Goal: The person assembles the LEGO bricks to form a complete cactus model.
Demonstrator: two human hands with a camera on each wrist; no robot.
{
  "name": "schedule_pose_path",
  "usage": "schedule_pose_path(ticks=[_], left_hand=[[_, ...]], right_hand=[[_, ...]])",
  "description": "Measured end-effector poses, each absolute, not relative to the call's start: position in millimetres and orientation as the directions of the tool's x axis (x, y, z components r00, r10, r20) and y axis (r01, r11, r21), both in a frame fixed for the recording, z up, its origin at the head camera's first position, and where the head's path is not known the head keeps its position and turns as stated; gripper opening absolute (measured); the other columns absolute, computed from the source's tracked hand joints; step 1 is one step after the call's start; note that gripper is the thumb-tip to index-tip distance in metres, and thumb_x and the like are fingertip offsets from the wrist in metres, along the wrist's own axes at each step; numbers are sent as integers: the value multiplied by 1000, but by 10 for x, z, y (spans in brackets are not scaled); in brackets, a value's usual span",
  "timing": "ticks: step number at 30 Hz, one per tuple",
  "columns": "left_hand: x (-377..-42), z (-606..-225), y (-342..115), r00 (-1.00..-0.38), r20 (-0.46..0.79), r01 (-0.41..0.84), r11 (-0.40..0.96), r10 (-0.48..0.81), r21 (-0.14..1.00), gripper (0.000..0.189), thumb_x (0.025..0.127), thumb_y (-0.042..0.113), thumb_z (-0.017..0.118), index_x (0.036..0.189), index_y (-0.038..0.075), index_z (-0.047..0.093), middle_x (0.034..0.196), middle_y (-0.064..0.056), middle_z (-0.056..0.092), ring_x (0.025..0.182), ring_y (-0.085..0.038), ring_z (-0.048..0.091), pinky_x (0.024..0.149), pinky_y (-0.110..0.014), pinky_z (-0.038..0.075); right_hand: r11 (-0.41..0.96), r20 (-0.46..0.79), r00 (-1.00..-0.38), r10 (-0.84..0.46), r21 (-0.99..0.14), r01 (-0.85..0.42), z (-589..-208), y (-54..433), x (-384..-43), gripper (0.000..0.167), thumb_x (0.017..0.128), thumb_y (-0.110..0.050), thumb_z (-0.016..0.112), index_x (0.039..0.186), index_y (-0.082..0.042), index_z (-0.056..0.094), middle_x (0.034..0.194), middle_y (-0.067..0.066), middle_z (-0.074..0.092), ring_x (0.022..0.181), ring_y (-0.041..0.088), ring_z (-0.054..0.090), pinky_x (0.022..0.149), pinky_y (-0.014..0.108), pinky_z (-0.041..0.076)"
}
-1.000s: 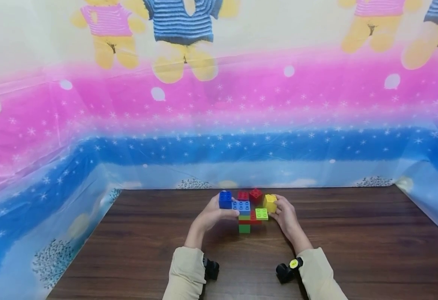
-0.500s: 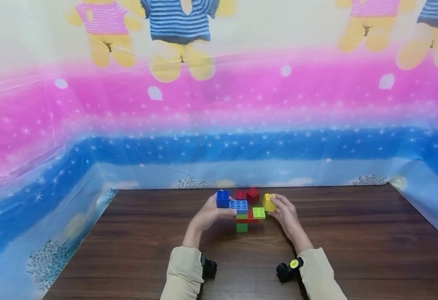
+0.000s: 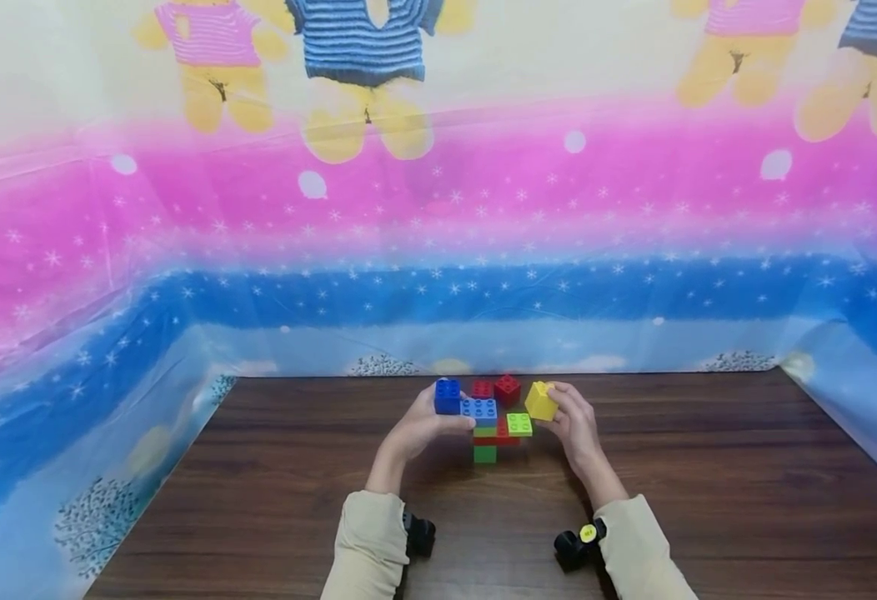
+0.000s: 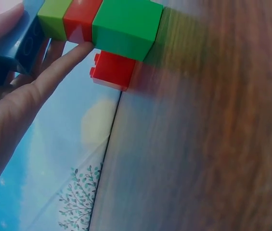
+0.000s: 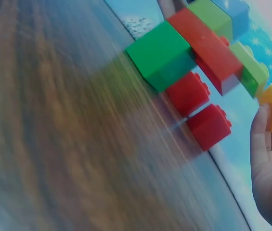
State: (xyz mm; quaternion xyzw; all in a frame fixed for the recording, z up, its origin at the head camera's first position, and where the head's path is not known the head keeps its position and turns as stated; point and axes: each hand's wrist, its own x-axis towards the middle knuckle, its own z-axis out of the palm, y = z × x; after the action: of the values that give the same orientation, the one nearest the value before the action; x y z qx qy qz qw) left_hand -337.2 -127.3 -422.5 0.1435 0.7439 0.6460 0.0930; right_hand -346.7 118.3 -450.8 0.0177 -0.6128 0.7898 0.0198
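Observation:
A stack of toy building bricks stands on a green brick (image 3: pixel 485 455). Above that come a long red brick (image 5: pixel 205 45), a lime green layer, and a blue brick (image 3: pixel 479 410), with a dark blue brick (image 3: pixel 448 397) at the upper left. On the red brick's right end sits a small lime green brick (image 3: pixel 519 425). My left hand (image 3: pixel 418 429) grips the blue bricks, its thumb in front and its other fingers mostly hidden behind. Just right of the stack, my right hand (image 3: pixel 577 427) pinches a yellow brick (image 3: pixel 540 401), which is tilted and apart from the stack.
Behind the stack, two loose red bricks rest on the table: one on the left (image 5: pixel 187 93) and one on the right (image 5: pixel 209 127). The brown wooden table (image 3: pixel 258 508) meets a printed cloth backdrop (image 3: pixel 438 300) at its far edge.
The yellow brick has tipped to a slant and risen slightly in my right hand. My left hand keeps its hold on the stack. The head view has shifted slightly.

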Motion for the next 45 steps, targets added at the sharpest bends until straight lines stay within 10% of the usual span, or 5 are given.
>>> schedule_pose_path(ticks=[24,45], left_hand=[[-3379,-4196,-1234,-948,53,85,89,314,992,58,86,4,68,135,-8,40,129,-27,56,111,-25,61,100,-42,52],[-3371,-4230,-1249,-944,43,80,100,326,992,58,87,7,69,136,-5,41,129,-27,56,113,-25,61,101,-43,51]], right_hand=[[-166,158,-986,-51,-975,-147,-4441,1102,-3428,14,95,-13,46,100,-13,59,87,-3,59,75,9,59,67,25,51],[-46,10,-978,-211,-999,-1,-4435,1133,-3409,46,97,-25,45,133,4,45,94,-7,59,85,7,56,74,25,45]])
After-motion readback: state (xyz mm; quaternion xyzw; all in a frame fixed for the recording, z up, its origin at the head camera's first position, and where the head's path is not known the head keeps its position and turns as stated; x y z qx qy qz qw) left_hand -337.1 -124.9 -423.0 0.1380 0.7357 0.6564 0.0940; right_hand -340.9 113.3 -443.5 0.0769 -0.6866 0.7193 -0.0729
